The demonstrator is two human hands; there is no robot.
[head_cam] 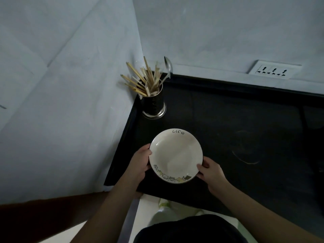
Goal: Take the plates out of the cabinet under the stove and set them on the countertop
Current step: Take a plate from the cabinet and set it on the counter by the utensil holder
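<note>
A cream plate [175,155] with the word "life" on its far rim and small pictures along its near rim is over the near left part of the black countertop [245,120]. My left hand [140,163] grips its left rim. My right hand [211,172] grips its right rim. Whether the plate rests on the counter or hovers just above it, I cannot tell. The cabinet under the stove is out of view.
A metal holder [154,106] full of chopsticks and spoons stands at the back left corner of the counter, against the pale walls. A wall socket [274,70] sits above the counter's back edge. A faint ring mark [245,149] shows right of the plate.
</note>
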